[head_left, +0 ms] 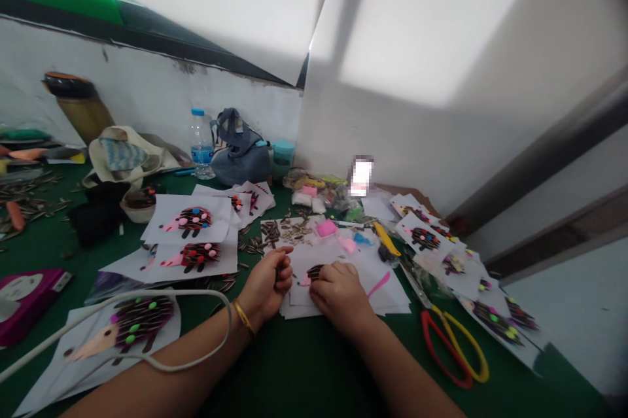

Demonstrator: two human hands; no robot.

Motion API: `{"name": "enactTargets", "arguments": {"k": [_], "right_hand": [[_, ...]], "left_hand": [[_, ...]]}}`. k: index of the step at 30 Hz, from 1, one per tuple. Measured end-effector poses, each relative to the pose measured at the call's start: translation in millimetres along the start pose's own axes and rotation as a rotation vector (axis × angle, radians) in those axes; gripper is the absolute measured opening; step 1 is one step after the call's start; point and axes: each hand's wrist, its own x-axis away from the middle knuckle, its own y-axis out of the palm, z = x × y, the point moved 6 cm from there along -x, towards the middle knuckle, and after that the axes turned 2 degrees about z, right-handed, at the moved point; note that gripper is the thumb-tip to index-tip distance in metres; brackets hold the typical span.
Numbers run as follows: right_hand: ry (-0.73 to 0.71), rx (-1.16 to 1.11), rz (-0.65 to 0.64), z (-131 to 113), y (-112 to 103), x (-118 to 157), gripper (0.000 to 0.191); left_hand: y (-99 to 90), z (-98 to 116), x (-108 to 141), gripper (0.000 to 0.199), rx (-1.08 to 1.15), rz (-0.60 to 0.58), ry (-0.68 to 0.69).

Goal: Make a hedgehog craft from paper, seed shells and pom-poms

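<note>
Overall, green worktop below white wall, bright patches on pale hanging sheet. Hedgehog picture lies on paper stack, front centre, partly under right hand; grip bunched over it, fingertips hidden (cannot tell whether they hold anything). Left hand just beside, loosely curled, contents unclear. White cable crosses left arm; scissors near right arm. Seeds, pink lump beyond hands. Worktop's green shows between arms.
</note>
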Motion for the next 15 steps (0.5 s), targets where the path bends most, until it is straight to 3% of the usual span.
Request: {"name": "enactTargets", "arguments": {"k": [5,10,15], "right_hand": [[-0.015,0.028,-0.005,-7.4,1.5,-2.2,0.009],[-0.128,-0.217,-0.032,-27.0,-0.1,-0.5,0.001],[-0.091,-0.344,0.126,-26.3,-14.0,0.9,0.005]], "left_hand": [[0.2,-0.6,-0.5,0.015,0.023,-0.010,-0.012],[1.2,-1.3,0.6,0.010,0.057,0.006,-0.038],[4.5,-6.0,2.6,0.010,0.190,-0.032,-0.175]]}}
